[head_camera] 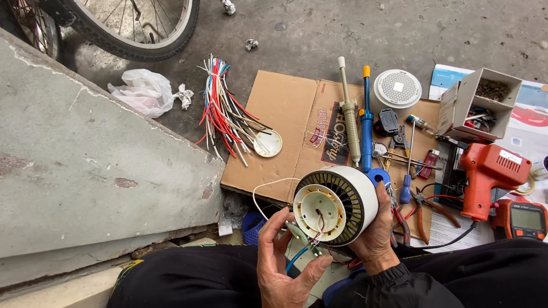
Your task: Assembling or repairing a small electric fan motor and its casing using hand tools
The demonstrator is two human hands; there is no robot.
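Item: white cylindrical lamp housing (342,202), slotted black end, held above the cardboard sheet (285,125). Right hand (374,239) grips its smooth side wall; left hand (288,268) pinches a small circuit board (302,236) on thin wires. Likely light, rigid plastic; wires fragile, so hold by the barrel.

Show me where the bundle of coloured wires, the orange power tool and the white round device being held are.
bundle of coloured wires (224,117): head view, middle of the red and white strands.
orange power tool (488,171): head view, its orange body.
white round device (361,188): head view, its white side wall.
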